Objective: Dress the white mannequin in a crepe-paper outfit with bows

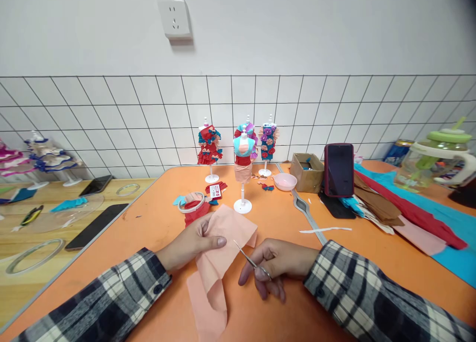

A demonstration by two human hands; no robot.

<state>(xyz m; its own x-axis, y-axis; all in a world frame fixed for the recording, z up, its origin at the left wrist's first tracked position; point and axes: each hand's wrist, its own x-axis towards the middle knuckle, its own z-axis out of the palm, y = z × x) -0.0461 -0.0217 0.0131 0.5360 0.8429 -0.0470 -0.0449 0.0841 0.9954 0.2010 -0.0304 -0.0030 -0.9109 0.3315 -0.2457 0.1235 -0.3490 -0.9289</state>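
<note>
My left hand (199, 240) pinches a piece of peach crepe paper (226, 233) between thumb and fingers; a long strip of it hangs down and curls on the table. In my right hand (269, 265) is a small pair of metal scissors (247, 256), a finger and thumb at the handles, with the tip pointing at the paper's right edge. Whether the blades touch the paper I cannot tell. Behind the paper stands a small white mannequin (243, 205) dressed in blue, red and peach. Red paper (195, 215) lies beyond my left hand, under a roll of tape (191, 202).
Several other dressed mannequins (210, 151) stand along the wall. A pink bowl (285, 181), a cardboard box (307, 173) and an upright phone (338, 171) are at back right. Coloured paper sheets (412, 208) and a lidded jug (427, 163) lie farther right. A white strip (325, 230) rests nearby.
</note>
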